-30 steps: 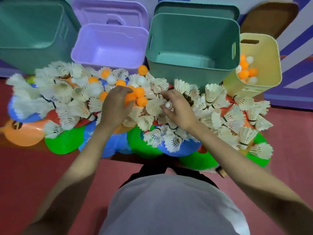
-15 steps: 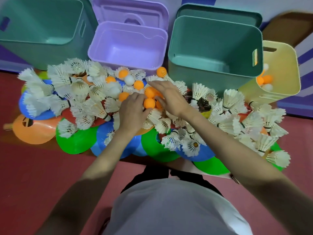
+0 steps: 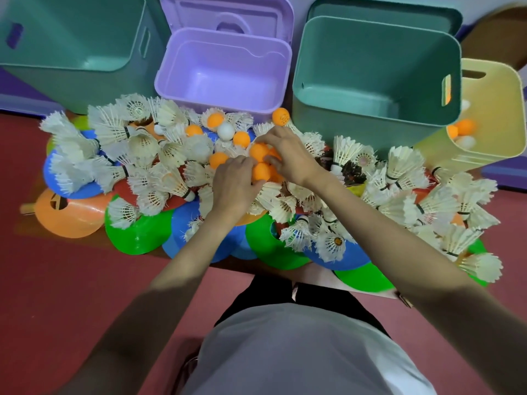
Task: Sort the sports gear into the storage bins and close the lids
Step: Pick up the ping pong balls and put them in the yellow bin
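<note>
1. Now both hands meet over one cluster of orange balls (image 3: 261,161) just in front of the purple bin (image 3: 225,72); a second ago the right hand (image 3: 288,156) was working apart, among the shuttlecocks (image 3: 159,155) to the right of that cluster, and it has since crossed over to join the left hand (image 3: 235,183).
2. Left hand: fingers curled round the near side of the cluster, touching the lowest ball. Right hand: fingers bent over the top and far side. Whether any ball is lifted yet, I cannot tell.
3. That suggests a two-handed scoop of balls, likely bound for the yellow bin (image 3: 490,121).
4. Purple bin: nothing inside, its lid (image 3: 228,15) propped behind it.
5. Green bin (image 3: 376,67), right of the purple bin: nothing seen inside, lid behind it.
6. Yellow bin, further right: orange and white balls already inside.
7. Left of the purple bin, another green bin (image 3: 77,32), contents not visible.
8. Shuttlecocks and coloured discs (image 3: 137,238) remain unsorted in front of the purple bin.
</note>
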{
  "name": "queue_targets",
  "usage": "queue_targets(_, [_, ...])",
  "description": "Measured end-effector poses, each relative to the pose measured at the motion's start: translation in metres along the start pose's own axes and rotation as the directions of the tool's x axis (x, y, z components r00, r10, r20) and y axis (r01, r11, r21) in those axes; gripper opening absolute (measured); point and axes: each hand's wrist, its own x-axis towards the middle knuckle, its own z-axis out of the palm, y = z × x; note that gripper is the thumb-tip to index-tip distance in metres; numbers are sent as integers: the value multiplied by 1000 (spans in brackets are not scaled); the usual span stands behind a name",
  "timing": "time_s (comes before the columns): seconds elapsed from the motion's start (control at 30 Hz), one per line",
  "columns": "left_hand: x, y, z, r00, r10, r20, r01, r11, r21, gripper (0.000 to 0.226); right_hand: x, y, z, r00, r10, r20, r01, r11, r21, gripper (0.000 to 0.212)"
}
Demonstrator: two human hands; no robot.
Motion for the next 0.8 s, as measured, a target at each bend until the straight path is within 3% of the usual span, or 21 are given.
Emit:
queue_targets(0.23, [1,13,1,999,-19,-38,19,1000,2,37,-28,16,-28,976,-2,-219,28,993,116,34])
queue_targets(0.4, [2,43,-6,989,6,-145,-22,993,-113,35,-83,49,-62,909,117,-400,-29,975,218,28])
queue_targets(0.57, [25,111,10,988,126,-92,-148,942,-300,36,-151,102,-93,765,269,-585,-122,953,279,28])
queue_targets(0.67, [46,165,28,971,234,-54,-238,906,-349,38,-186,143,-112,649,412,-640,-237,908,344,31])
queue_targets(0.8, [82,236,50,921,388,-43,-377,855,-355,35,-214,182,-130,525,462,-715,-328,885,331,31])
